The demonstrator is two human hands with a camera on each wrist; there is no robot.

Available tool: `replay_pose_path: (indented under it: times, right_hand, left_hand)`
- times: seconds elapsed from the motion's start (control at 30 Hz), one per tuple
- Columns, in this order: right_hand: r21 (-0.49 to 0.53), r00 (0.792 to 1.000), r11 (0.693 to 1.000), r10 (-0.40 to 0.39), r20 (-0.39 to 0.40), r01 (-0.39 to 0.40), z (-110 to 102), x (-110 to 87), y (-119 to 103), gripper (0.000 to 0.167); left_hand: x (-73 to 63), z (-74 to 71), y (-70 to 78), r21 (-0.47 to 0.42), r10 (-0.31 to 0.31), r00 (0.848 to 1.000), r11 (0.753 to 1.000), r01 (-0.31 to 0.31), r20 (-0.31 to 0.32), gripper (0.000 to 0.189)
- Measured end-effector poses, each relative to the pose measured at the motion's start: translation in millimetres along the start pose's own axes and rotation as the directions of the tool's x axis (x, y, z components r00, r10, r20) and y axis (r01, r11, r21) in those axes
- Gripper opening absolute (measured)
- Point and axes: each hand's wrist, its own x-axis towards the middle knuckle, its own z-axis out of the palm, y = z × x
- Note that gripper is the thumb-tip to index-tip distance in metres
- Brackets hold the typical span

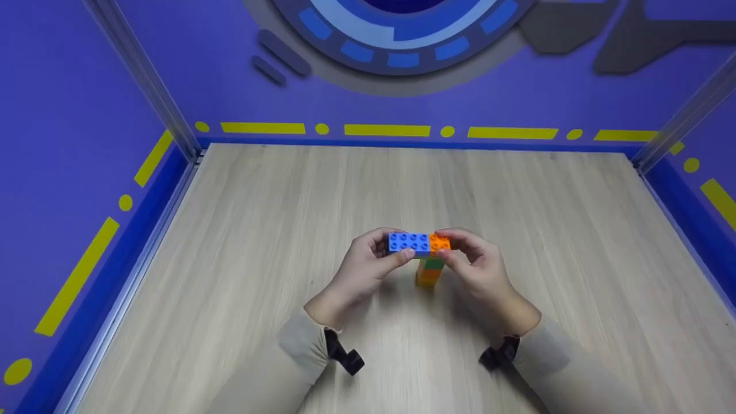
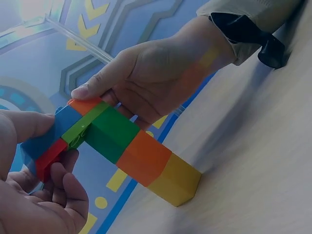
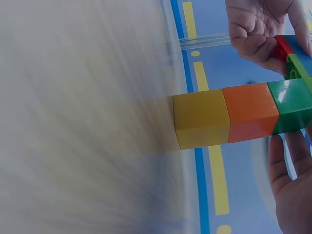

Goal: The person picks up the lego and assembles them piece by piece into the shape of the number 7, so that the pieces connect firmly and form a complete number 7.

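Observation:
Toy building bricks stand as an upright column on the table, with a wider top. From the bottom come a yellow brick [image 3: 202,119], an orange brick [image 3: 251,112], a dark green brick [image 2: 112,131] and a thin light green brick [image 2: 84,124]. Above them, a studded blue brick [image 1: 408,242] and a small orange brick [image 1: 440,244] lie side by side. Under the blue one's overhanging end sits a red brick [image 2: 51,158]. My left hand [image 1: 359,264] grips that end, thumb on the blue brick's near edge. The small orange brick is pinched between thumb and fingers of my right hand [image 1: 482,267].
The wood-grain table [image 1: 259,230] runs to a blue back wall [image 1: 190,69] with yellow markings. Metal frame posts [image 1: 149,86] stand at the corners. Each wrist wears a black strap [image 1: 342,352] with a small block on it.

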Motion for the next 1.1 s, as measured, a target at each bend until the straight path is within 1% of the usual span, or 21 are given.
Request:
replay_pose_path:
  times: [0.13, 0.27, 0.4, 0.53, 0.6, 0.67, 0.83, 0.9, 0.97, 1.1]
  right_hand:
    - [-0.016, 1.0, 1.0, 0.009, 0.004, -0.009, -1, -1.8, -1, 0.036]
    - [-0.071, 0.999, 0.997, 0.027, 0.028, -0.025, -3, -2.0, -5, 0.037]
    - [-0.125, 0.997, 0.991, 0.058, 0.059, -0.05, -5, 1.0, -11, 0.036]
    - [-0.183, 0.991, 0.978, 0.115, 0.065, -0.102, -9, 5.9, -14, 0.035]
    - [-0.208, 0.988, 0.97, 0.141, 0.056, -0.126, -10, 8.8, -15, 0.036]
    - [-0.235, 0.985, 0.961, 0.164, 0.048, -0.148, -10, 14.2, -14, 0.039]
    - [-0.286, 0.975, 0.94, 0.212, 0.07, -0.184, -9, 26.3, -9, 0.051]
    - [-0.278, 0.971, 0.941, 0.225, 0.083, -0.194, -9, 29.9, -8, 0.056]
    - [-0.259, 0.967, 0.942, 0.241, 0.084, -0.212, -10, 33.2, -9, 0.06]
    - [-0.211, 0.956, 0.936, 0.293, 0.027, -0.281, -10, 40.8, -12, 0.058]
  left_hand:
    - [-0.7, -1.5, -1.1, 0.022, -0.009, 1.0, 1.0, 0.009, 0.008, 0.039]
    - [-3.7, -8.8, -4.2, 0.125, 0.02, 0.999, 0.992, -0.023, 0.025, 0.042]
    - [-8.5, -20.8, -1.7, 0.245, 0.083, 0.996, 0.966, -0.084, 0.012, 0.046]
    - [-9.3, -30.5, 4.2, 0.307, 0.139, 0.99, 0.942, -0.133, 0.002, 0.044]
    - [-6.8, -32.2, 5.8, 0.316, 0.152, 0.988, 0.938, -0.144, -0.001, 0.042]
    - [-2.0, -32.4, 6.2, 0.313, 0.161, 0.987, 0.938, -0.148, -0.017, 0.041]
    - [12.8, -30.2, 1.3, 0.282, 0.173, 0.98, 0.949, -0.139, -0.098, 0.036]
    - [17.9, -30.2, -1.0, 0.286, 0.179, 0.976, 0.948, -0.137, -0.125, 0.034]
    - [21.8, -30.4, -2.4, 0.298, 0.19, 0.972, 0.944, -0.142, -0.139, 0.033]
    - [30.0, -32.1, -2.8, 0.331, 0.221, 0.962, 0.93, -0.159, -0.16, 0.034]
